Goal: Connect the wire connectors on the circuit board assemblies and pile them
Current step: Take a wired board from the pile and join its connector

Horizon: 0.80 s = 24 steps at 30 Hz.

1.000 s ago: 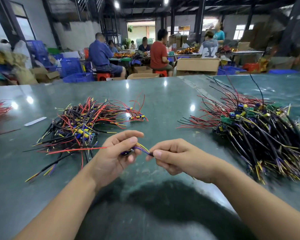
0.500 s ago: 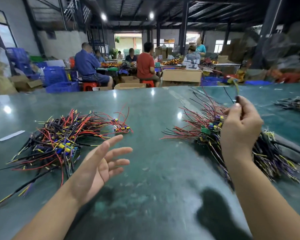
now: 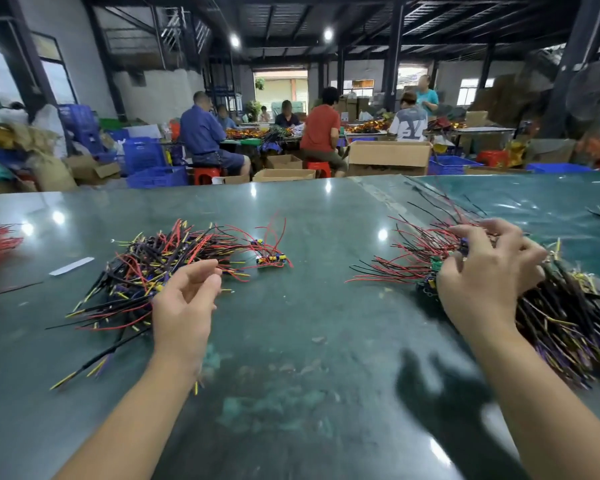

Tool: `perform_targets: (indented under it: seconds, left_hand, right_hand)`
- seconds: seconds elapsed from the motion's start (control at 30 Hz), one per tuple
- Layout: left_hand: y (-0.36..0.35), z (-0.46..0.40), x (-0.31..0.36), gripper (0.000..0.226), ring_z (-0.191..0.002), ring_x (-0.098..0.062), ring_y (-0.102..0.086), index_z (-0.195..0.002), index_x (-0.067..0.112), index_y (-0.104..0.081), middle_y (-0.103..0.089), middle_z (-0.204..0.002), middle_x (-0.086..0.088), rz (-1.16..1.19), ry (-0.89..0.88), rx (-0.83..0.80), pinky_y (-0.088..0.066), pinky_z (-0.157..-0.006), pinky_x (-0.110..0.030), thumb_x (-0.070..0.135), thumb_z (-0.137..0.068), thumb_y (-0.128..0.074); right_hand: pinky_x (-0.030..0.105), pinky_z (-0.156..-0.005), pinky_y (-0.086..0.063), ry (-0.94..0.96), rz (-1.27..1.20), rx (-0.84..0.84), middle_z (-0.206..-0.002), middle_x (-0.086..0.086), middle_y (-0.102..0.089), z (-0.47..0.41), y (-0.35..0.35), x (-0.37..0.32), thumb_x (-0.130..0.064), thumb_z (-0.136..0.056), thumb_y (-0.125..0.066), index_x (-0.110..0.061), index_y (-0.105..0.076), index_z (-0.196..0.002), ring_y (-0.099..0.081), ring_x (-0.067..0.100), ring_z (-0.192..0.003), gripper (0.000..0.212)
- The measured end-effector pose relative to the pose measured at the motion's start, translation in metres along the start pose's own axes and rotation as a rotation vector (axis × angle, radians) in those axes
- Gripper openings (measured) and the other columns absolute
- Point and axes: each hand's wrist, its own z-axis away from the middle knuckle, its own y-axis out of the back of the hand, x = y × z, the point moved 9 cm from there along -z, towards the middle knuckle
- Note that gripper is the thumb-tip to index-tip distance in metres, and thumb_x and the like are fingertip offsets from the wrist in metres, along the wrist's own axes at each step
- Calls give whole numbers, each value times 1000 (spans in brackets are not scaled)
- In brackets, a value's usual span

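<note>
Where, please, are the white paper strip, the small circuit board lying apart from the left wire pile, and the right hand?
white paper strip [image 3: 71, 266], head view, middle of the strip
small circuit board [image 3: 272, 259], head view, its yellow-and-blue components
right hand [image 3: 482, 271], head view, back of the hand

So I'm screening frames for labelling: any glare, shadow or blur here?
Head view: ceiling-lamp glare spots on the green table; right hand throws a dark shadow near the bottom edge; right wire pile smears toward the frame edge; wide-angle bending.
</note>
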Motion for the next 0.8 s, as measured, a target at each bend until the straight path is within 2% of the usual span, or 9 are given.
perform_targets:
  seconds: [0.07, 0.13, 0.2, 0.27, 0.33, 0.43, 0.57, 0.7, 0.8]
  left_hand:
    - [26, -8, 9, 36, -71, -2, -56, -85, 33, -65, -66, -84, 9, -144, -102, 182, -45, -65, -16, -2, -85, -55]
    - [49, -16, 14, 37, -77, -12, -57, -84, 33, -64, -66, -89, 0, -269, -138, 289, -46, -70, -21, -2, -81, -51]
    - [66, -26, 11, 36, -82, -23, -58, -87, 29, -65, -66, -92, -7, -441, -100, 325, -49, -78, -36, -2, -77, -49]
    - [72, -33, 3, 30, -87, -32, -58, -89, 26, -68, -66, -94, -12, -699, -24, 277, -48, -85, -41, 3, -77, -53]
    - [70, -35, -11, 17, -96, -38, -56, -95, 23, -68, -62, -103, -18, -997, 73, 171, -45, -89, -39, 18, -81, -59]
    - [64, -32, -28, 28, -104, -35, -57, -99, 21, -58, -62, -108, -13, -1247, 186, -4, -44, -85, -36, 43, -82, -62]
    - [64, -32, -20, 13, -96, -32, -61, -90, 21, -63, -70, -93, -7, -1146, 160, 39, -44, -77, -32, 29, -80, -64]
    - [57, -27, 5, 7, -80, -31, -62, -82, 20, -70, -67, -72, -3, -947, 15, 138, -43, -69, -31, 19, -79, -64]
    - [27, -20, 19, 13, -68, -16, -59, -82, 28, -69, -65, -69, 4, -734, -121, -25, -45, -67, -24, 15, -80, -67]
  right_hand:
    - [45, -93, -29, 193, -127, -65, -127, 12, -49, 22, -15, -36, -2, -77, -63, -16, -69, -101, -36, 38, -113, 28]
    - [36, -91, -28, 365, -215, -171, -121, 15, -53, 51, -30, -68, 3, -74, -67, -14, -71, -93, -43, 39, -105, 26]
    - [26, -86, -28, 459, -298, -338, -116, 14, -55, 80, -50, -87, 7, -72, -67, -14, -72, -86, -45, 31, -97, 26]
    - [25, -86, -30, 495, -354, -509, -116, 9, -53, 105, -69, -97, 5, -75, -65, -14, -71, -85, -45, 23, -95, 23]
    - [24, -85, -33, 502, -392, -640, -119, 4, -50, 124, -83, -102, 1, -81, -61, -16, -70, -87, -46, 18, -96, 19]
    - [25, -85, -40, 507, -425, -759, -121, -5, -43, 138, -94, -108, -8, -87, -57, -20, -68, -89, -49, 12, -100, 17]
    - [15, -80, -36, 478, -436, -770, -115, -8, -44, 134, -95, -108, -9, -88, -56, -22, -69, -87, -52, 7, -97, 19]
    - [3, -75, -31, 420, -451, -782, -109, -9, -48, 131, -97, -106, -5, -88, -55, -21, -70, -85, -52, 4, -93, 22]
    - [5, -72, -35, 306, -566, -801, -102, -14, -54, 129, -98, -105, -6, -90, -55, -25, -68, -86, -54, -2, -86, 24]
